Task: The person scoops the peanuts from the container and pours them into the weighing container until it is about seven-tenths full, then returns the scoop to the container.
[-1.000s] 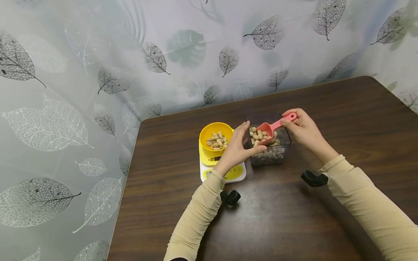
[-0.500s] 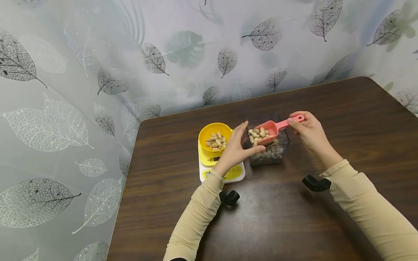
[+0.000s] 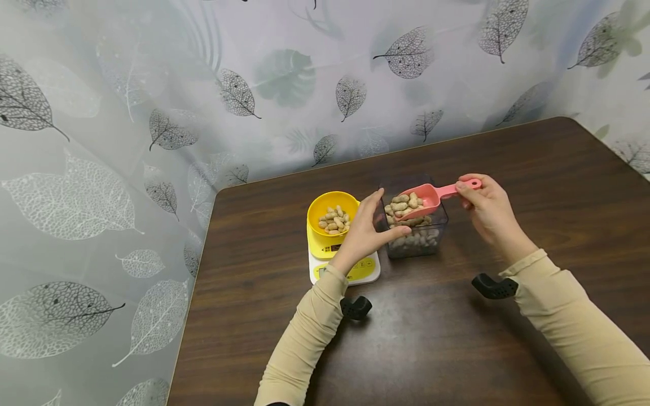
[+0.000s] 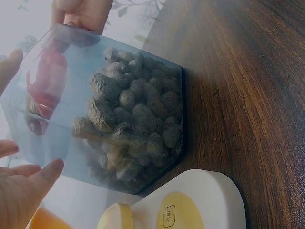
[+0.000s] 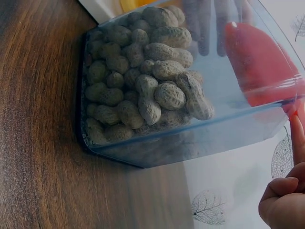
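Note:
My right hand (image 3: 491, 213) pinches the handle of a pink scoop (image 3: 430, 196) between thumb and fingers. The scoop holds several unshelled peanuts (image 3: 401, 206) and sits at the mouth of a clear dark-tinted plastic container (image 3: 440, 225). Through the container's wall in the left wrist view, more peanuts (image 4: 143, 114) fill its lower part, with the scoop's bowl (image 4: 46, 81) above them. My left hand (image 3: 361, 232) grips the container's left side, thumb along the front rim and fingers on the left wall.
Just left of the container stands a yellow and white kitchen scale (image 3: 317, 264). On it is a yellow bowl (image 3: 316, 210) with several peanuts inside. The dark wooden table (image 3: 244, 316) meets a leaf-patterned curtain (image 3: 284, 129) at the back and left.
The scoop has risen and moved right, levelling out with peanuts in it, as my right hand drew back to the right. My left hand has kept its place on the container.

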A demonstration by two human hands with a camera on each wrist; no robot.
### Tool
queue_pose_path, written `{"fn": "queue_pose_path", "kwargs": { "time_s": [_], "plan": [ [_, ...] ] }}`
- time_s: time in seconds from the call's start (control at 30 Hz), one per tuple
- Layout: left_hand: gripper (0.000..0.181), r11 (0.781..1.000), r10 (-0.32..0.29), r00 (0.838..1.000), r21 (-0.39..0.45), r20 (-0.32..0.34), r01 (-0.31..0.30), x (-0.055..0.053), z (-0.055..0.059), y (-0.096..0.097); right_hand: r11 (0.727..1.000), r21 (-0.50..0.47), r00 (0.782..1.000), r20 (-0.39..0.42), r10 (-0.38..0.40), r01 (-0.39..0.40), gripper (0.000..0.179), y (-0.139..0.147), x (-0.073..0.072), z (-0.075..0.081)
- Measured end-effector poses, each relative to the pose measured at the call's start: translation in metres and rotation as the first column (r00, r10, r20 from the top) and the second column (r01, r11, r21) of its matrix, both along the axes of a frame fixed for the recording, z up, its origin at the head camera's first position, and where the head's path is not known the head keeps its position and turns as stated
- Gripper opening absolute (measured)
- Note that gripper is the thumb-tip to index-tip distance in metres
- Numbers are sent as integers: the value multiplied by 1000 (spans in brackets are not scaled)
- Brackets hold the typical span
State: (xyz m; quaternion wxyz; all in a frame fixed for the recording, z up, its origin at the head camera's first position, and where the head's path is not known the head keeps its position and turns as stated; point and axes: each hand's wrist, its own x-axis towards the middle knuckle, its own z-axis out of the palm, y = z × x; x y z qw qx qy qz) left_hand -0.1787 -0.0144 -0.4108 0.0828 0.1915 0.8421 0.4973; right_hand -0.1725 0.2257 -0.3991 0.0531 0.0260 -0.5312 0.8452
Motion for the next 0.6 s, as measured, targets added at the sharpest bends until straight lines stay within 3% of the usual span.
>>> {"fn": "queue_pose_path", "kwargs": {
  "time_s": [0.43,0.6],
  "plan": [
    [93,998,3,1000,-63,-27,-5,2,7,-3,999,-39,1000,-14,14,-15,20,-1,-1,6],
    [93,999,-3,999,-49,-41,1,0,13,-7,998,-61,999,-22,27,-29,18,-4,-3,12]
  ]
}}
